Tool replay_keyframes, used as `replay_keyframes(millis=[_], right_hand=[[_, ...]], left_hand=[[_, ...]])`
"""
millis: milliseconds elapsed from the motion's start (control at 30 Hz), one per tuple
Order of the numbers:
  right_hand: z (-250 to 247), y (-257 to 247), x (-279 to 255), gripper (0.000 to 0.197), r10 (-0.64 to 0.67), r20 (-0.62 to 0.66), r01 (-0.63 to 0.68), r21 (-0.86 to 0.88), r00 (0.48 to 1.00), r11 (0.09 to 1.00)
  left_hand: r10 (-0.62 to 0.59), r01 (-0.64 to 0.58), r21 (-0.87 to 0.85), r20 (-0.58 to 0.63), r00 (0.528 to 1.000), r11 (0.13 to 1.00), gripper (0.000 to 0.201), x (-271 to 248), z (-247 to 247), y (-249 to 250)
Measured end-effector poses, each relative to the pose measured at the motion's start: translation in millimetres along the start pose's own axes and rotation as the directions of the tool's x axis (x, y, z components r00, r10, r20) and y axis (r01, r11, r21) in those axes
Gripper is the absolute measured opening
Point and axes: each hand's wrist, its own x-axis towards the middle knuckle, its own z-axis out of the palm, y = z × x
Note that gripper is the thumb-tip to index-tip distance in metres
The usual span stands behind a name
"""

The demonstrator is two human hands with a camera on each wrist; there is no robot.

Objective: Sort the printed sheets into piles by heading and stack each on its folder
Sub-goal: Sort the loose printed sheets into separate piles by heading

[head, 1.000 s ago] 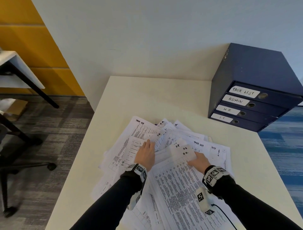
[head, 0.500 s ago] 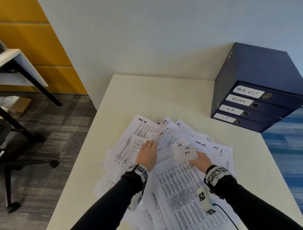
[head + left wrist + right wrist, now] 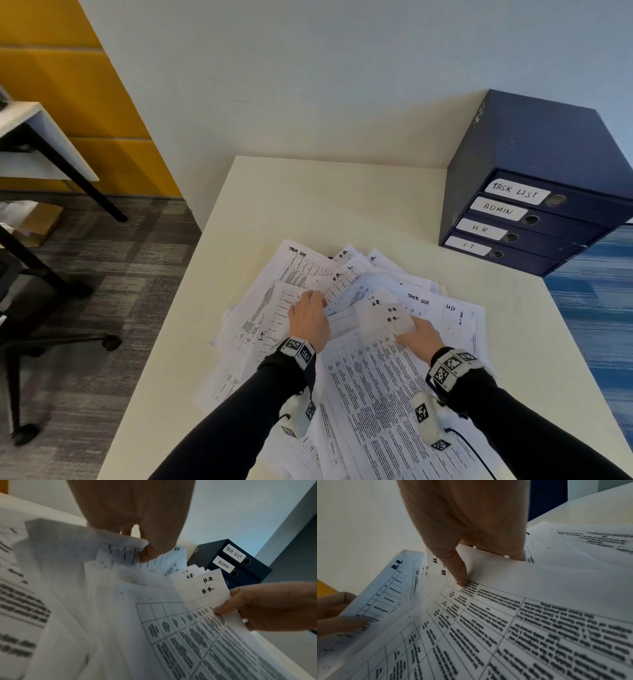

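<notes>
A loose pile of printed sheets (image 3: 363, 377) covers the near half of the white table (image 3: 308, 205); their handwritten headings read TASK LIST, H.R. and I.T. My left hand (image 3: 313, 301) pinches the edge of one H.R. sheet (image 3: 388, 588) at the pile's middle left, thumb on top. My right hand (image 3: 409, 329) pinches a few fanned H.R. sheets (image 3: 209, 585), with the thumb (image 3: 460, 577) above and the fingers beneath. Dark blue folders (image 3: 534, 219) lie stacked at the back right, labelled TASK LIST, ADMIN, HR and IT.
The folder stack stands against the wall at the table's far right corner. Bare tabletop (image 3: 342, 192) lies between the pile and the wall. Off the left edge are another desk (image 3: 44, 144) and an office chair's base (image 3: 61, 342) on the carpet.
Both hands stay on the pile and keep their holds. The H.R. sheets in my right hand have lifted and fanned slightly.
</notes>
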Motion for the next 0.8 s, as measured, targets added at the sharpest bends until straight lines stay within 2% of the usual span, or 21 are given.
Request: replay_keyframes(millis=[100, 267, 300, 367, 467, 633, 700, 800], right_hand=[[0.0, 0.1, -2.4, 0.039, 0.008, 0.0, -0.008, 0.013, 1.0, 1.0], [-0.8, -0.2, -3.4, 0.038, 0.005, 0.006, -0.005, 0.015, 1.0, 1.0], [-0.9, -0.7, -3.8, 0.037, 0.004, 0.008, -0.004, 0.014, 1.0, 1.0], [-1.8, -2.2, -5.6, 0.035, 0.001, 0.012, -0.001, 0.012, 1.0, 1.0], [-3.8, -3.5, -5.1, 0.034, -0.01, 0.014, 0.01, 0.006, 1.0, 1.0], [-8.2, -7.1, -5.5, 0.045, -0.023, 0.046, 0.021, 0.039, 0.999, 0.999], [-6.9, -5.7, -3.0, 0.05, -0.022, 0.064, 0.019, 0.043, 0.998, 0.999], [-4.1, -3.1, 2.5, 0.055, -0.008, 0.08, 0.005, 0.037, 0.997, 0.999]], left_hand=[[0.071, -0.068, 0.053, -0.055, 0.996, 0.996, 0.032, -2.0, 0.7, -0.8], [0.325, -0.318, 0.109, -0.055, 0.944, 0.942, 0.013, -10.9, 0.5, -1.4], [0.325, -0.32, 0.091, -0.047, 0.945, 0.943, 0.016, -10.9, -1.7, -2.1], [0.23, -0.23, 0.021, -0.031, 0.973, 0.973, 0.022, -7.6, -10.7, -2.2], [0.128, -0.132, -0.066, -0.069, 0.989, 0.989, 0.021, 6.6, -34.0, -1.7], [0.238, -0.235, 0.041, -0.154, 0.959, 0.971, 0.024, 31.5, -101.6, 1.1], [0.273, -0.264, 0.072, -0.217, 0.937, 0.962, 0.035, 41.7, -140.1, 3.6], [0.274, -0.293, 0.002, -0.362, 0.891, 0.956, 0.052, 52.9, -206.1, 7.4]])
